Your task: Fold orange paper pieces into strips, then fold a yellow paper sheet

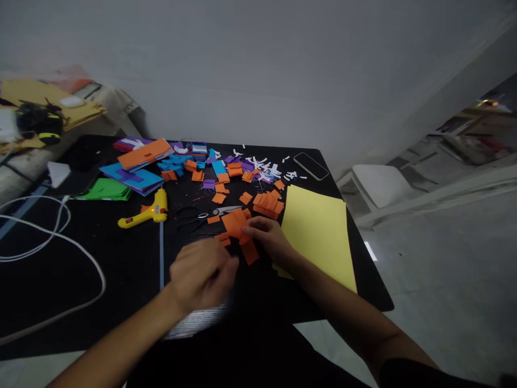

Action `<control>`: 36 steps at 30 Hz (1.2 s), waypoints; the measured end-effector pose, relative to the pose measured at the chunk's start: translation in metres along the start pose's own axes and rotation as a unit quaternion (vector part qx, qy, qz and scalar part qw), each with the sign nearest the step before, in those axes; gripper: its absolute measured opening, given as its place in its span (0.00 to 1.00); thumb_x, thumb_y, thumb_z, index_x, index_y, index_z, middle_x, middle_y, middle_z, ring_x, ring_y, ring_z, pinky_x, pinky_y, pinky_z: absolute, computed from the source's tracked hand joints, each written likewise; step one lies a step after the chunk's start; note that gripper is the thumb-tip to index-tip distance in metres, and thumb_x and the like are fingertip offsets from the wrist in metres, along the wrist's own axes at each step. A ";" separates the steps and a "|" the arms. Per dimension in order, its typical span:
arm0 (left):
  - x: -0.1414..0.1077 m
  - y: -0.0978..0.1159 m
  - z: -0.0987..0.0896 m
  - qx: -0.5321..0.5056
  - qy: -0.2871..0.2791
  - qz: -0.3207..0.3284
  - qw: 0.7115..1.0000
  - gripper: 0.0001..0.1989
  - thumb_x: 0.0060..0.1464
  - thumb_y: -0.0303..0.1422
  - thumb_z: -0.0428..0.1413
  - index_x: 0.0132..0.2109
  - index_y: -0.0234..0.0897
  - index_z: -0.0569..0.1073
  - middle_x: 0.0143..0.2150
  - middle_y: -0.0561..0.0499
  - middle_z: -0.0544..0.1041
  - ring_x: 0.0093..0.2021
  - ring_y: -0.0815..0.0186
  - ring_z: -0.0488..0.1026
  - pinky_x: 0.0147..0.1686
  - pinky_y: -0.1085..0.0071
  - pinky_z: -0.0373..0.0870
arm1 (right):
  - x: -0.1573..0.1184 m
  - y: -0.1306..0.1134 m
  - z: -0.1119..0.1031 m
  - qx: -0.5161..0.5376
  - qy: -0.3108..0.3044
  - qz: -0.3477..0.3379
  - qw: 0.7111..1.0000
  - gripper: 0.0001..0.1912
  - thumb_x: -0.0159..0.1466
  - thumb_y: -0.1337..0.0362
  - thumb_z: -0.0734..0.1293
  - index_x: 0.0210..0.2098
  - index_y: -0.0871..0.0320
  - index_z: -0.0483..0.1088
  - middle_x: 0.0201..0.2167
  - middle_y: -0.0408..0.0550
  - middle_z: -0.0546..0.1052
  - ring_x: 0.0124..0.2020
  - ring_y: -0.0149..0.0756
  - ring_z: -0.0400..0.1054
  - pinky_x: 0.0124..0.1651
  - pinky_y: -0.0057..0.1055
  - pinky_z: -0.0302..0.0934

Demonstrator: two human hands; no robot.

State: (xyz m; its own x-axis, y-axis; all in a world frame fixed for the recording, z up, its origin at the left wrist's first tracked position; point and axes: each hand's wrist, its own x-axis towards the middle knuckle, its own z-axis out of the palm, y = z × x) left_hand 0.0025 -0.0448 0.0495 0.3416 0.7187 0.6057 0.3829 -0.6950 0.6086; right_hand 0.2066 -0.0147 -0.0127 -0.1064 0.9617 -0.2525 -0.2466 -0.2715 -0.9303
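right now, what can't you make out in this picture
All in the head view:
Left hand: blurred; its curled fingers hide whether it holds anything.
Orange paper: partly covered by the right hand.
Yellow sheets: partly hidden by the right forearm.
White cable: cut off by the picture's left edge.
White scraps: too small and jumbled to count.

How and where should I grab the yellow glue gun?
Probably by its slim handle, coming from the near side with the left hand. The yellow glue gun lies flat in a T shape, its handle sticking out leftward from the thicker body. An orange scrap shows at the handle's far side, so the near side looks freer.
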 end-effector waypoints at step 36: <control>0.011 -0.066 0.036 -0.249 -0.128 -0.301 0.912 0.14 0.54 0.41 0.65 0.41 0.34 0.75 0.25 0.56 0.72 0.25 0.71 0.67 0.27 0.75 0.61 | -0.002 -0.001 -0.002 -0.083 -0.026 -0.084 0.993 0.14 0.56 0.55 0.77 0.38 0.55 0.78 0.35 0.44 0.81 0.34 0.37 0.74 0.41 0.34 0.69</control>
State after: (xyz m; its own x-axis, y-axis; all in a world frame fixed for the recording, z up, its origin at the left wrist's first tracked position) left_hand 0.0120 0.0100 -0.0024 0.4110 0.9115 -0.0157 0.1524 -0.0518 0.9870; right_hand 0.2093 -0.0159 -0.0118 -0.1278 0.9885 -0.0802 -0.1038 -0.0937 -0.9902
